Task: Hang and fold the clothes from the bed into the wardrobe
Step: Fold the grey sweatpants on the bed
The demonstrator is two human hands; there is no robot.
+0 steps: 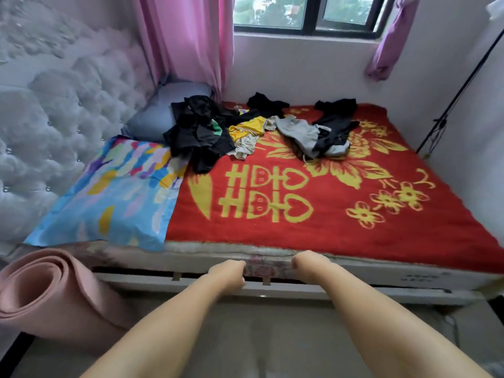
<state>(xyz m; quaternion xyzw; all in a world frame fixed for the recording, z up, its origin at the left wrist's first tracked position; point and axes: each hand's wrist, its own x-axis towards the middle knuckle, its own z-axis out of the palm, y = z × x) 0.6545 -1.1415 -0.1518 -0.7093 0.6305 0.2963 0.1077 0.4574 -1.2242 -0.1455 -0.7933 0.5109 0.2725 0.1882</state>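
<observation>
A loose pile of clothes lies at the far side of the bed (450, 278), on a red blanket (341, 214) with yellow flowers. The pile holds black garments (199, 132), a yellow top (246, 129), a grey garment (302, 132) and another black piece (336, 118). My left hand (227, 275) and my right hand (306, 261) are stretched out in front of the bed's near edge, fingers curled into fists, holding nothing. Both hands are far from the clothes. No wardrobe is in view.
A colourful pillow (114, 192) and a grey pillow (161, 113) lie by the tufted white headboard (54, 118). A rolled pink mat (46, 296) stands at the left of the floor. Pink curtains (191, 36) hang by the window (308, 15). A black stand (447, 115) leans at the right wall.
</observation>
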